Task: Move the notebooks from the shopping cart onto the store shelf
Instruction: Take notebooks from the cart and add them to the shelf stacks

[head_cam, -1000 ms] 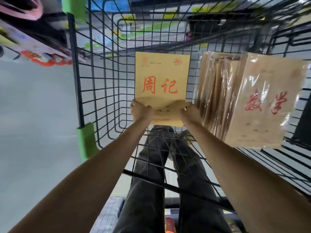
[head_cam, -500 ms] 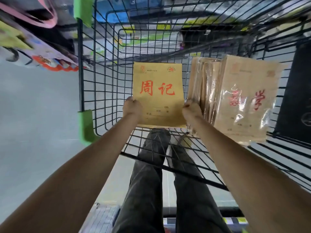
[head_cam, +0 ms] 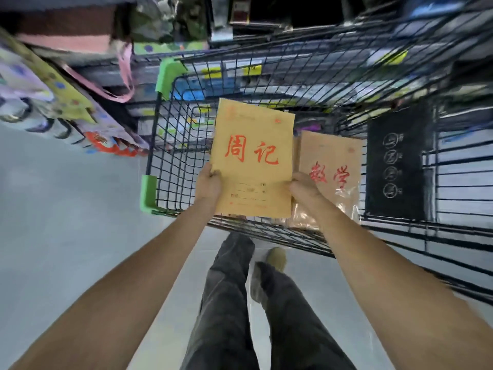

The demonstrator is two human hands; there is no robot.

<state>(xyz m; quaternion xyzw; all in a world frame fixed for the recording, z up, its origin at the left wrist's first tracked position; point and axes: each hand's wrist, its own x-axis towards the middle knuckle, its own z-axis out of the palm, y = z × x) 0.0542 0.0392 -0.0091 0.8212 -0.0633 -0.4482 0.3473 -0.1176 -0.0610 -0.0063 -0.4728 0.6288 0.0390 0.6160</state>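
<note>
Left hand [head_cam: 209, 184]: grips the left edge of the yellow notebook [head_cam: 253, 161] low down, thumb pressed on the front cover; the fingers behind it are hidden.
Right hand [head_cam: 304, 192]: holds the notebook's right edge at about the same height, thumb on the cover, the other fingers out of sight behind it.
Arms: both bare forearms reach forward and converge on the notebook, nearly straight.
Yellow notebook: held upright with its cover to the camera, its top leaning slightly right, above the near left part of the shopping cart [head_cam: 280, 233].
Notebook writing: two large red characters, 周记; the small red print near the top and the ruled lines low down are too fine to read.
Wrapped pack [head_cam: 330, 166]: brown notebooks in clear film, standing inside the cart just right of the held one, partly behind it and the right hand; red characters 数学.
Cart: black wire basket with green corner guards [head_cam: 148, 193] on its left side.
Black panel [head_cam: 397, 164]: at the cart's right side, with four white circled marks in a column, unreadable.
Store shelf [head_cam: 240, 73]: beyond the cart, blurred, with yellow tags.
Gift bags [head_cam: 53, 102]: patterned, hanging at the left.
Below: dark trousers [head_cam: 226, 289] over a grey floor [head_cam: 53, 209].
</note>
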